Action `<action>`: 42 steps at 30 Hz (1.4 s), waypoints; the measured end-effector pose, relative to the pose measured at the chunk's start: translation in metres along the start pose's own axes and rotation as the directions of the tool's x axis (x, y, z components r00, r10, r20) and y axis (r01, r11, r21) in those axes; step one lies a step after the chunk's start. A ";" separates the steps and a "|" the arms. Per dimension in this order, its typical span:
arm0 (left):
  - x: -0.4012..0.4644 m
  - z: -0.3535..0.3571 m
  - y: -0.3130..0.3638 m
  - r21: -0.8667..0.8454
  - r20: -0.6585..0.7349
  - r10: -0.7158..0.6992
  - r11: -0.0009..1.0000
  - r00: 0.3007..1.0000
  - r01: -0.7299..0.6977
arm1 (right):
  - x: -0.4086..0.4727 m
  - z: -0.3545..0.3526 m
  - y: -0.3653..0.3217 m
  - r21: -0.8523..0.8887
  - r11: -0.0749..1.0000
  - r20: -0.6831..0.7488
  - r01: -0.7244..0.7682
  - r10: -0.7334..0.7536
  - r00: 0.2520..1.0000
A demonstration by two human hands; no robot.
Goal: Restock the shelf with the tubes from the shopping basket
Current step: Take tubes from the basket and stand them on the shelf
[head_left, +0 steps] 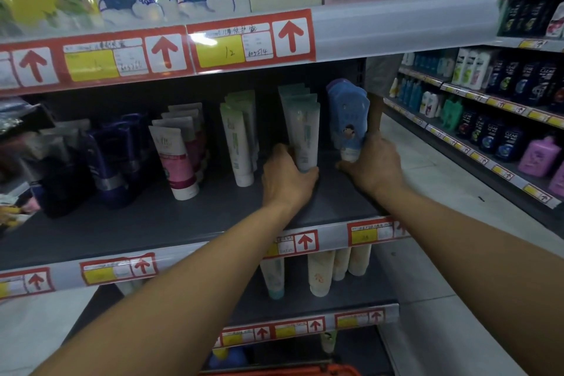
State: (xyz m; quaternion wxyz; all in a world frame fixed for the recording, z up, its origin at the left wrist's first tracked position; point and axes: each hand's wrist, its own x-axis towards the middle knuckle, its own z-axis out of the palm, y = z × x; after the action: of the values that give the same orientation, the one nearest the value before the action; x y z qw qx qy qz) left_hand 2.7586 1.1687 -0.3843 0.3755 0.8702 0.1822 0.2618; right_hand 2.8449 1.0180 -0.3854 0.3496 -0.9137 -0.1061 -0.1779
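Left hand (288,175) is gripping the base of a pale green tube (302,134) | right hand (370,162) is clasping a blue tube (348,119) | both are standing on the shelf (183,223) | orange basket (283,371) is barely showing; remaining stock cannot be judged.

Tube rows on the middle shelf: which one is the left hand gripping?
The pale green-white tube fronting the second row from the right; the left hand grips its base. The right hand holds the blue tube.
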 end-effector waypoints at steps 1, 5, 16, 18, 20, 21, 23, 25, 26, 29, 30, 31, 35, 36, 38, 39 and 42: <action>0.000 0.001 0.000 0.002 -0.003 0.002 1.000 1.000 -0.002 | 0.000 0.000 0.000 -0.004 1.000 -0.002 0.000 0.000 1.000; 0.001 0.001 0.000 0.005 -0.001 -0.005 1.000 1.000 0.005 | 0.000 -0.001 0.000 -0.005 1.000 0.010 -0.025 0.025 1.000; -0.012 -0.030 -0.001 -0.018 0.128 -0.062 0.998 0.990 0.065 | -0.013 -0.023 -0.016 -0.155 0.986 0.142 -0.063 0.086 0.986; -0.018 -0.040 -0.003 -0.033 0.133 -0.064 0.997 0.989 0.069 | -0.020 -0.030 -0.018 -0.193 0.979 0.152 -0.059 0.089 0.984; -0.024 -0.051 -0.006 -0.050 0.135 -0.063 0.996 0.989 0.070 | -0.026 -0.038 -0.022 -0.200 0.979 0.123 -0.043 0.069 0.990; -0.028 -0.057 -0.007 -0.057 0.136 -0.060 0.996 0.989 0.068 | -0.029 -0.043 -0.026 -0.201 0.979 0.102 -0.033 0.054 0.993; -0.035 -0.070 -0.011 -0.050 0.128 -0.043 0.998 0.991 0.050 | -0.035 -0.053 -0.035 -0.230 0.973 0.073 -0.014 0.031 0.997; -0.042 -0.085 -0.015 -0.031 0.120 -0.024 0.999 0.992 0.027 | -0.042 -0.063 -0.046 -0.267 0.964 0.060 0.010 0.007 0.998; -0.046 -0.093 -0.017 -0.020 0.116 -0.017 1.000 0.993 0.020 | -0.046 -0.067 -0.052 -0.274 0.961 0.058 0.023 -0.008 0.998; -0.058 -0.118 -0.022 -0.010 0.091 -0.001 1.000 0.996 0.002 | -0.060 -0.075 -0.069 -0.262 0.963 0.060 0.069 -0.055 0.997; -0.061 -0.127 -0.024 -0.011 0.078 0.003 1.000 0.997 -0.002 | -0.065 -0.076 -0.076 -0.270 0.960 0.060 0.077 -0.063 0.996; -0.065 -0.136 -0.027 -0.014 0.065 0.005 1.000 0.998 -0.004 | -0.073 -0.077 -0.085 -0.283 0.956 0.061 0.084 -0.070 0.996; -0.080 -0.174 -0.039 -0.014 0.026 -0.015 1.000 1.000 0.015 | -0.100 -0.071 -0.120 -0.297 0.944 0.081 0.142 -0.124 0.989; -0.083 -0.184 -0.043 0.003 0.010 -0.021 1.000 1.000 0.021 | -0.106 -0.068 -0.128 -0.282 0.947 0.081 0.156 -0.139 0.987; -0.089 -0.204 -0.050 0.022 -0.023 -0.036 0.999 0.999 0.036 | -0.119 -0.062 -0.147 -0.265 0.947 0.095 0.182 -0.163 0.982; -0.091 -0.213 -0.053 0.024 -0.035 -0.040 0.999 0.999 0.041 | -0.125 -0.059 -0.157 -0.270 0.943 0.108 0.195 -0.172 0.979; -0.097 -0.242 -0.066 0.004 -0.063 -0.050 0.999 0.997 0.050 | -0.144 -0.045 -0.185 -0.258 0.936 0.139 0.241 -0.211 0.968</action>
State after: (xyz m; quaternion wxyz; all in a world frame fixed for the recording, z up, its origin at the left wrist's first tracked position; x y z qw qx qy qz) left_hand 2.5294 1.2970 -0.3241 0.3736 0.8578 0.2162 0.2791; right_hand 2.6435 1.1128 -0.3006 0.1911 -0.9432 -0.2038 -0.1796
